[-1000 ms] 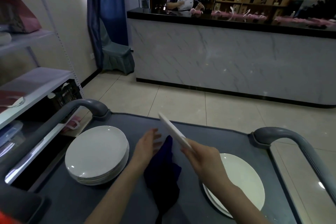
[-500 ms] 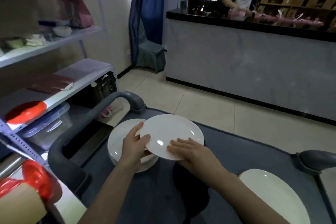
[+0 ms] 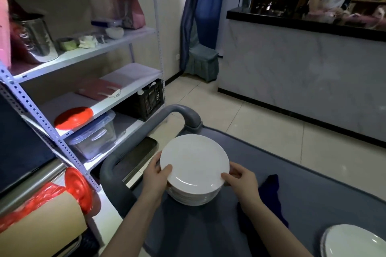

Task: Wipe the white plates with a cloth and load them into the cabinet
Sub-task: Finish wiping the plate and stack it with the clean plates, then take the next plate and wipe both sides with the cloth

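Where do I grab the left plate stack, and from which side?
Under the lowest rim of the plate stack, from left and right: it's round and layered, so low opposite grips steady it. The left hand and right hand pinch the top plate.

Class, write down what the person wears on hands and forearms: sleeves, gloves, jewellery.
Nothing is worn: the left hand and right hand are ungloved, with no rings, watch or bracelet visible. Both forearms are uncovered; no sleeve shows.

The room is dim and cool, lit mostly by daylight beside the far blue curtain (image 3: 198,16). A soft glare arcs across the top plate (image 3: 194,162). The far-right counter (image 3: 302,64) is motion-blurred, and the left shelf posts (image 3: 159,48) bow with lens distortion.
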Demonstrator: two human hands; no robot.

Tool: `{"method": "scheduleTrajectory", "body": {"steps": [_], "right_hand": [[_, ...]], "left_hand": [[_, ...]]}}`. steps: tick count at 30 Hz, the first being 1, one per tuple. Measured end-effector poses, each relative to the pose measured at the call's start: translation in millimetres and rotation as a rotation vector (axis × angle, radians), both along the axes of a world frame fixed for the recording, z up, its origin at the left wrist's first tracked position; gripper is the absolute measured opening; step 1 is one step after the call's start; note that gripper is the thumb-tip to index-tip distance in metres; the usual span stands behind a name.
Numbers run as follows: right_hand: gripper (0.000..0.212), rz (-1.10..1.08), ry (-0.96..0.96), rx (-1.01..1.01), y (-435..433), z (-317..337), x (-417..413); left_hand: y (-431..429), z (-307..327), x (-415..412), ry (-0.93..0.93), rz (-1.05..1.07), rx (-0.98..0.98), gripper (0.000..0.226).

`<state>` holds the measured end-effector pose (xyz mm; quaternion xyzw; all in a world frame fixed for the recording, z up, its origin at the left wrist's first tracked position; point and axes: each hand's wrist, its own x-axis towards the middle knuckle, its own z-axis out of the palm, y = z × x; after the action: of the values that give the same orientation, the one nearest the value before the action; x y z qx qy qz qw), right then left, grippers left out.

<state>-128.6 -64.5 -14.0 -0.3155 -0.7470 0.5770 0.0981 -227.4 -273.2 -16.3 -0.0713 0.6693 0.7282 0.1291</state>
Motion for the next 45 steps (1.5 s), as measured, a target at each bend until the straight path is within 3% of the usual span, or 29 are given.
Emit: {"method": "scheduleTrajectory", "body": {"steps": [9, 16, 24, 28, 30, 39, 45], "right_hand": [[0.058, -0.033, 0.020, 0.018, -9, -25, -11], [0.043, -0.049, -0.008, 0.018, -10, -31, -16], [0.039, 0.018, -0.028, 0.041, -4, -37, -14], [0.028, -0.023, 0.010, 0.004, 5, -34, -9], [0.026, -0.085, 0.016, -0.021, 12, -32, -1], [0.017, -0.241, 0.048, 0.022, 70, -15, 92], [0.016, -0.400, -0.050, 0.154, 124, -13, 189]], "left_hand": [[-13, -17, -26, 0.129, -0.097, -0.253, 0.041], [-11, -34, -33, 0.112, -0.142, -0.334, 0.041], [-6, -35, -29, 0.116, -0.083, -0.420, 0.043], [1, -29, -27, 0.222, 0.013, -0.519, 0.041], [11, -21, -20, 0.313, 0.023, -0.479, 0.032], [112, -9, 58, 0.292, -0.392, -0.275, 0.022], [190, -15, 133, 0.293, -0.694, -0.230, 0.021]]}}
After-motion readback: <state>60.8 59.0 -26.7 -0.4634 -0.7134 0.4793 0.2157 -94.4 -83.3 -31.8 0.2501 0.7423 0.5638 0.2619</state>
